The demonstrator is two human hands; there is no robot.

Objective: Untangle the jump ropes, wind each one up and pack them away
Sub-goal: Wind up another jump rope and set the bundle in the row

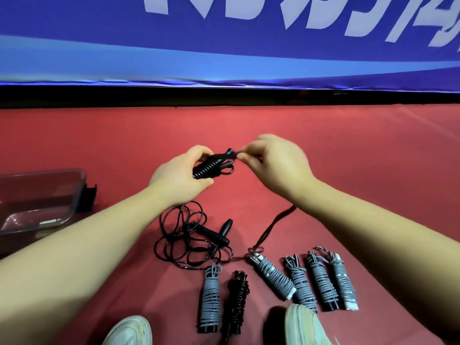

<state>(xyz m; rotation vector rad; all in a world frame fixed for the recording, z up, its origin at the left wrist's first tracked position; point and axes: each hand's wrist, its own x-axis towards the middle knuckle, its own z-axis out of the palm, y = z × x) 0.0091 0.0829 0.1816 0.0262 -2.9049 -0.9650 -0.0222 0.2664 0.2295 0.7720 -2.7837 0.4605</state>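
Setting: a red mat [373,158] covers the floor. Along its far edge runs a black strip [224,97], and above that hangs a blue banner [99,33] with large white lettering. One clear plastic bin [37,192] with a dark latch sits on the mat at the left. Two white shoes [129,331] [306,324] show at the near edge.

Ropes, counted:
- Five grey wound ropes [272,276] lie on the mat. Four are side by side at the right; the fifth [211,297] lies apart to the left.
- One black wound rope [237,297] lies just beside that fifth grey one.
- One loose black rope [191,237], coiled in tangled loops with two handles, lies on the mat between the forearms.
- One dark strand [271,227] trails from below the right wrist towards the grey ropes; whether it belongs to the loose rope cannot be told.

Hands: held above the mat, the left hand [179,173] has its fingers curled round one black bundle [211,166], wound tightly. The right hand [273,165] pinches the cord at the bundle's upper end.
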